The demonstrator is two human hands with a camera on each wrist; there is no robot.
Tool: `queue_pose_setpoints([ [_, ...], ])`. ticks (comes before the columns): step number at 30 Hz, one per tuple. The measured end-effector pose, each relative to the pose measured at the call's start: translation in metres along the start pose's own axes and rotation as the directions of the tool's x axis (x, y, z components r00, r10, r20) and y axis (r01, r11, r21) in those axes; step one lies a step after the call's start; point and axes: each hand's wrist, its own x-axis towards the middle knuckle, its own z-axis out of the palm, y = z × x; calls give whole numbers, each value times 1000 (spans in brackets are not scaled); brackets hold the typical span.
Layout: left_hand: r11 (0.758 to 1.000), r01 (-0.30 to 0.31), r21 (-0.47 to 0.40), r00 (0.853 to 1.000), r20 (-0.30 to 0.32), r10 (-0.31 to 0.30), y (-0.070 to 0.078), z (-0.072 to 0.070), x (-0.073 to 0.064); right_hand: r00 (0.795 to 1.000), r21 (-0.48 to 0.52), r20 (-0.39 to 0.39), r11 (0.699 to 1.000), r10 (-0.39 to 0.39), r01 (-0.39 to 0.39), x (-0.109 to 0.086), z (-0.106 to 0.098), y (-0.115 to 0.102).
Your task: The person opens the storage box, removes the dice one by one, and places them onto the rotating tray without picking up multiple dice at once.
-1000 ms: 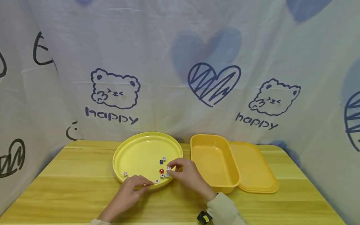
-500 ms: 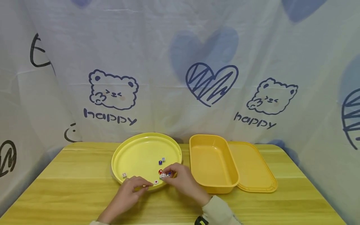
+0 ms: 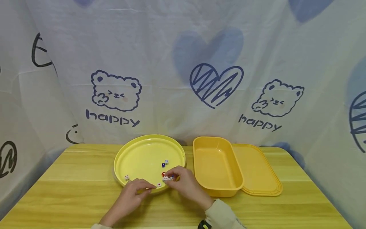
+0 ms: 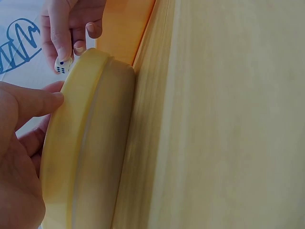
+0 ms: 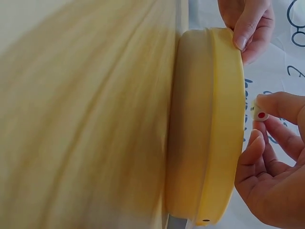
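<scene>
My right hand (image 3: 184, 183) pinches a white die (image 3: 166, 178) between thumb and fingertips, above the near right part of a round yellow tray (image 3: 148, 149). In the right wrist view this die (image 5: 259, 114) shows a red dot on one side. At the tray's near rim, my left hand (image 3: 135, 194) holds the edge, thumb outside and fingers inside. Just past its fingertips lies a white die with one red dot (image 3: 159, 184). A red die (image 3: 163, 174) sits close behind the pinched one. More dice beside it are partly hidden by my right fingers.
Farther back in the tray are a dark blue die (image 3: 163, 165) and a white die with blue dots (image 3: 166, 162). Another white die (image 3: 127, 177) lies at the tray's left. An orange box (image 3: 215, 190) stands to the right, beside its flat lid (image 3: 258, 171).
My right hand has moved left and slightly nearer with the die, over the small group of dice, then stayed there. The left hand has kept its place at the rim.
</scene>
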Motion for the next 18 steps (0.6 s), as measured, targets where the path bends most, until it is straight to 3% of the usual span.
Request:
queue_pose_setpoints([
  [7, 1000, -5, 9, 1000, 0, 5, -1, 0, 1, 998, 7, -34, 999, -46, 46, 0, 0, 0],
  [18, 1000, -4, 6, 1000, -6, 4, -1, 1, 2, 999, 13, -23, 999, -31, 31, 2, -1, 1],
])
